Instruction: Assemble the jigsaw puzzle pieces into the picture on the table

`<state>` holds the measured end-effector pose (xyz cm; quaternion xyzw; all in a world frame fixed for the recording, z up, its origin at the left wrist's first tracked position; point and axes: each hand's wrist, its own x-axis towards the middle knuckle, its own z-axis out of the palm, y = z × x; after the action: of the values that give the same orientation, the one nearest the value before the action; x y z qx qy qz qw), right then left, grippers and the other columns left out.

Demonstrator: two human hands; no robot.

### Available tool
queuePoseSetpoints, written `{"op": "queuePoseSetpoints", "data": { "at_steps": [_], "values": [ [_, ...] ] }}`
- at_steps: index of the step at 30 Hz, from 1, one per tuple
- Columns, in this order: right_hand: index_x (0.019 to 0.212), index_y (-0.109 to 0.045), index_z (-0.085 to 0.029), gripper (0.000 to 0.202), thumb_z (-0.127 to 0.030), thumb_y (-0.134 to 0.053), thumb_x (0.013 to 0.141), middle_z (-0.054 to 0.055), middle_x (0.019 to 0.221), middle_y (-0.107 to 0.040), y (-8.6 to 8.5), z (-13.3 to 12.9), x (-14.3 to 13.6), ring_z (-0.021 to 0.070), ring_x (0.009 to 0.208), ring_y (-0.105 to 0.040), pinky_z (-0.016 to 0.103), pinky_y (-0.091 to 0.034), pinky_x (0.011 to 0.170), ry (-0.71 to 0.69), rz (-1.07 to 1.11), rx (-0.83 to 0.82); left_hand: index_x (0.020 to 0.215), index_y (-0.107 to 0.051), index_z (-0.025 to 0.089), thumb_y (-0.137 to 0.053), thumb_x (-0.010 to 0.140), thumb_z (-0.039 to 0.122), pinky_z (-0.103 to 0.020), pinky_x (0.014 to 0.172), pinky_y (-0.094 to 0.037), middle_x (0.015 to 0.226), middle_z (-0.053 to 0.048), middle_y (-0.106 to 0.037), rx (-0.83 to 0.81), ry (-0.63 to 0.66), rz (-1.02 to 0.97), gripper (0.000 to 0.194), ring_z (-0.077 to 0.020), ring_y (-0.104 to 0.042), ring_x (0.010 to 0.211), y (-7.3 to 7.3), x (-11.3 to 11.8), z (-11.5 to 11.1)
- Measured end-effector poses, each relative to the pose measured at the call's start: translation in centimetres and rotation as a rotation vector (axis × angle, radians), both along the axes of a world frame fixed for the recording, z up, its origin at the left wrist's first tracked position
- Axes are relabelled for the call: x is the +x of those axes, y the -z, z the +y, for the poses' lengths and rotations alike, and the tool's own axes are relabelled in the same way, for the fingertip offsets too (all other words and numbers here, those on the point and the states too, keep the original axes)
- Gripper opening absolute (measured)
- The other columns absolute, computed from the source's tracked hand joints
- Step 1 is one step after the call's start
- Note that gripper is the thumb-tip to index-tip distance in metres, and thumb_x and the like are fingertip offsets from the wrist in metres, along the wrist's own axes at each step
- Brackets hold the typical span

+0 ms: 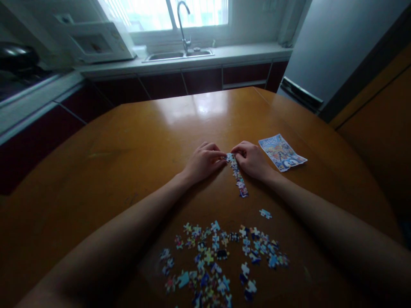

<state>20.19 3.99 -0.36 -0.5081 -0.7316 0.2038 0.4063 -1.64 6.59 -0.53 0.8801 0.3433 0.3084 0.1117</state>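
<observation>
A left hand [205, 163] and right hand [253, 161], fingers curled but any pinch too small to tell, flank the far end of a narrow puzzle strip [238, 175] on a wooden table [144, 141], where light, level pressure best keeps joins flat.

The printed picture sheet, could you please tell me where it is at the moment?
In the head view, the printed picture sheet lies on the table, just to the right of the right hand.

Glossy wood-look table [144, 145]; sheet [281, 152], probably paper.
</observation>
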Motion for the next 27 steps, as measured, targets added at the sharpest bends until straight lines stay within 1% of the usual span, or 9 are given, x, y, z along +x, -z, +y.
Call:
{"op": "queuePoseSetpoints", "data": {
  "at_steps": [7, 10, 14, 17, 22, 27],
  "values": [
    [0.081, -0.075, -0.020, 0.018, -0.009, -0.061, 0.083, 0.008, 0.088, -0.071, 0.05, 0.01, 0.05, 0.0211, 0.081, -0.064, 0.037, -0.051, 0.076, -0.007, 0.012, -0.006, 0.107, -0.081, 0.029, -0.074, 0.092, 0.039, -0.036, 0.082, -0.052, 0.095, -0.006, -0.069, 0.014, 0.021, -0.015, 0.020, -0.0204, -0.059, 0.092, 0.06, -0.13, -0.06],
    [0.081, -0.075, -0.021, 0.018, -0.009, -0.062, 0.083, 0.007, 0.087, -0.070, 0.14, 0.04, 0.09, 0.0208, 0.080, -0.064, 0.037, -0.050, 0.074, -0.011, 0.014, -0.005, 0.108, -0.081, 0.031, -0.073, 0.093, 0.041, -0.035, 0.081, -0.052, 0.097, -0.006, -0.068, 0.037, 0.046, 0.014, 0.019, -0.0203, -0.058, 0.092, 0.17, -0.10, -0.08],
    [0.082, -0.075, -0.020, 0.018, -0.009, -0.061, 0.083, 0.008, 0.087, -0.070, 0.21, 0.05, 0.11, 0.0209, 0.079, -0.064, 0.037, -0.050, 0.074, -0.013, 0.003, 0.004, 0.105, -0.082, 0.034, -0.069, 0.096, 0.040, -0.035, 0.080, -0.051, 0.097, -0.006, -0.068, 0.047, 0.037, 0.032, 0.017, -0.0201, -0.057, 0.093, 0.39, -0.08, -0.02],
    [0.081, -0.075, -0.021, 0.018, -0.009, -0.061, 0.083, 0.008, 0.088, -0.070, 0.14, 0.03, 0.10, 0.0215, 0.081, -0.064, 0.038, -0.051, 0.075, -0.009, -0.010, -0.002, 0.105, -0.082, 0.034, -0.069, 0.096, 0.038, -0.035, 0.081, -0.051, 0.098, -0.006, -0.068, 0.050, 0.033, 0.018, 0.016, -0.0203, -0.057, 0.093, 0.47, -0.10, 0.03],
    [0.082, -0.076, -0.021, 0.019, -0.009, -0.062, 0.083, 0.008, 0.087, -0.070, 0.04, -0.01, 0.03, 0.0217, 0.081, -0.064, 0.038, -0.051, 0.076, -0.013, -0.006, -0.004, 0.106, -0.082, 0.033, -0.073, 0.093, 0.039, -0.036, 0.082, -0.052, 0.098, -0.006, -0.068, 0.055, 0.029, 0.006, 0.017, -0.0206, -0.057, 0.093, 0.40, -0.03, -0.02],
    [0.078, -0.078, -0.021, 0.022, -0.010, -0.061, 0.085, 0.008, 0.086, -0.069, 0.13, -0.03, 0.11, 0.0218, 0.080, -0.065, 0.039, -0.052, 0.076, 0.004, -0.002, -0.005, 0.103, -0.082, 0.035, -0.069, 0.096, 0.041, -0.036, 0.080, -0.051, 0.099, -0.006, -0.069, 0.071, 0.021, 0.028, 0.016, -0.0207, -0.057, 0.093, 0.60, 0.05, 0.11]
  ]
}}
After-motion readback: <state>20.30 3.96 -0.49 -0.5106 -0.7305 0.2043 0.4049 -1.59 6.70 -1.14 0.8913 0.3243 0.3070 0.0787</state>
